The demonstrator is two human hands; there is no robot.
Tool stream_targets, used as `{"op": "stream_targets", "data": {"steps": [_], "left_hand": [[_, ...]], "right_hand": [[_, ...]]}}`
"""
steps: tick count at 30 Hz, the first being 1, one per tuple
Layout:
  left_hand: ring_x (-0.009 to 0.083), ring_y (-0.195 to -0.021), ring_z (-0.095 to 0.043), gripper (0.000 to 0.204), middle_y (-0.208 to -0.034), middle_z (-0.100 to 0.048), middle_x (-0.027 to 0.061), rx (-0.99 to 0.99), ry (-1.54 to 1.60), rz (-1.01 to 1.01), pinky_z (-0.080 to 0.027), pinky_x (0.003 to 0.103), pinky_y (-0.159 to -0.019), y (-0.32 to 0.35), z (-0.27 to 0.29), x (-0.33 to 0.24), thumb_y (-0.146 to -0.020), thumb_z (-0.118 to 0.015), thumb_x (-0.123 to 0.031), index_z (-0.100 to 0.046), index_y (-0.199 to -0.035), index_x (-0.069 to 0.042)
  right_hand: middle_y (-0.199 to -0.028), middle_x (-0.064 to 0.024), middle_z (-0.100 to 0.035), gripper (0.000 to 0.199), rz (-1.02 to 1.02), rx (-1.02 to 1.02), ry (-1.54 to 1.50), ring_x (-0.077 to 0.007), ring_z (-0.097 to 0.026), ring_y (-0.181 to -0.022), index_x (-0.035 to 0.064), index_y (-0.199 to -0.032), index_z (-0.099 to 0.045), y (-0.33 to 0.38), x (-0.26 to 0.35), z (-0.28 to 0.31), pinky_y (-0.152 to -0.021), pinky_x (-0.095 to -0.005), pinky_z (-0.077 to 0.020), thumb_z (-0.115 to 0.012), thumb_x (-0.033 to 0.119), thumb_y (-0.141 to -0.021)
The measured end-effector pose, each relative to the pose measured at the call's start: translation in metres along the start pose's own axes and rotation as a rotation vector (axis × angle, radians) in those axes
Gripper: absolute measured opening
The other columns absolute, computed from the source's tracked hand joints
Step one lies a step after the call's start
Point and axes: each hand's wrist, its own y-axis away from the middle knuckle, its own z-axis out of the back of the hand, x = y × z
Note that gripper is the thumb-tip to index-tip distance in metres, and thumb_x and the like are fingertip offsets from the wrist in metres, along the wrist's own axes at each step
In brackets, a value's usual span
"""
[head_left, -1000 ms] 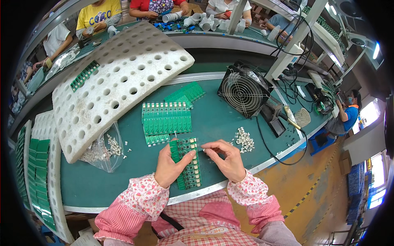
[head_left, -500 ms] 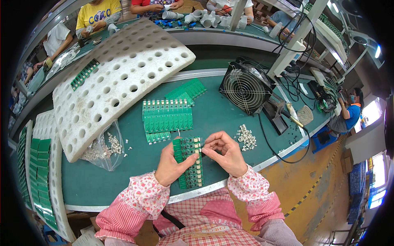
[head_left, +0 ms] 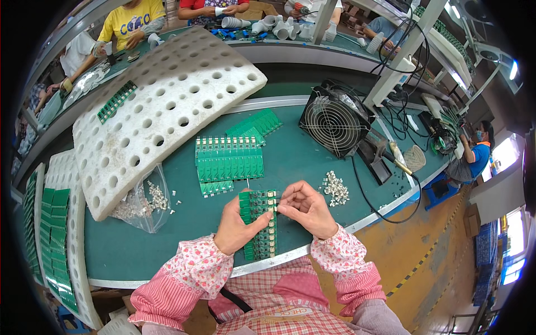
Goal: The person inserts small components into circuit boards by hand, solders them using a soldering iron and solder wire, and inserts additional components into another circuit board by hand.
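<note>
A green circuit board panel (head_left: 258, 245) with a column of small white connectors is held upright near the table's front edge. My left hand (head_left: 233, 226) grips it, thumb across its face and fingers behind. At the panel's right edge, my right hand (head_left: 307, 209) pinches with thumb and forefinger at the upper connectors; a small white connector seems to be between the tips, mostly hidden. To the right lies a loose pile of white connectors (head_left: 335, 188). Beyond my hands rest stacked green circuit boards (head_left: 230, 164).
A white foam sheet with holes (head_left: 184, 100) leans over the left side, one board on it. Below it sits a plastic bag of connectors (head_left: 146, 204). A black fan (head_left: 336, 120) and a soldering iron (head_left: 399, 159) with its cable stand right. Co-workers sit beyond the bench.
The panel and both my hands have shifted very slightly, a little down and to the right. My right fingers stay at the panel's upper right edge.
</note>
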Motion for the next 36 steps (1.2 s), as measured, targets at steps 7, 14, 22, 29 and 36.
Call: {"op": "stream_targets", "data": {"steps": [7, 14, 22, 29, 36], "left_hand": [[0.008, -0.077, -0.058, 0.019, -0.086, -0.06, 0.0007, -0.008, 0.039, 0.045, -0.047, 0.024, -0.069, 0.0, 0.0, 0.0, -0.079, -0.07, -0.007, -0.061, -0.094, -0.001], [0.0082, -0.076, -0.058, 0.019, -0.085, -0.059, 0.0008, -0.017, 0.002, 0.031, -0.048, 0.024, -0.067, 0.001, 0.0, 0.002, -0.079, -0.069, -0.007, -0.06, -0.094, -0.001], [0.0064, -0.074, -0.056, 0.018, -0.084, -0.058, 0.0003, -0.014, 0.039, 0.022, -0.047, 0.023, -0.066, 0.002, -0.001, -0.001, -0.078, -0.07, -0.006, -0.059, -0.092, -0.001], [0.0054, -0.074, -0.056, 0.02, -0.082, -0.058, -0.0003, -0.01, 0.034, -0.025, -0.047, 0.022, -0.065, 0.001, -0.001, 0.001, -0.076, -0.071, -0.005, -0.058, -0.09, -0.002], [0.0058, -0.074, -0.057, 0.021, -0.083, -0.061, 0.0006, -0.033, 0.072, 0.06, -0.048, 0.022, -0.065, 0.001, -0.003, -0.002, -0.076, -0.073, -0.006, -0.058, -0.091, -0.002]], "right_hand": [[-0.095, -0.0042, -0.056, 0.025, 0.019, -0.003, -0.008, -0.0086, -0.057, -0.086, 0.0009, -0.104, -0.048, 0.001, -0.005, -0.002, -0.079, -0.0222, -0.0471, -0.064, 0.001, -0.085], [-0.093, -0.0046, -0.056, 0.025, 0.03, -0.032, -0.023, -0.0088, -0.056, -0.087, 0.0018, -0.103, -0.047, 0.002, -0.007, -0.006, -0.077, -0.022, -0.0466, -0.063, -0.001, -0.084], [-0.091, -0.0057, -0.055, 0.021, 0.096, -0.046, 0.0, -0.01, -0.054, -0.086, 0.0017, -0.098, -0.045, 0.003, -0.011, -0.008, -0.079, -0.0254, -0.0457, -0.06, -0.004, -0.085], [-0.091, -0.0051, -0.053, 0.019, 0.182, -0.057, 0.132, -0.0106, -0.053, -0.087, 0.0032, -0.094, -0.045, 0.005, -0.015, -0.011, -0.08, -0.0269, -0.0452, -0.06, -0.004, -0.085], [-0.095, -0.006, -0.059, 0.02, 0.065, -0.136, 0.202, -0.0101, -0.058, -0.086, -0.0019, -0.103, -0.053, 0.016, -0.006, -0.016, -0.077, -0.0243, -0.0475, -0.062, 0.005, -0.087]]}}
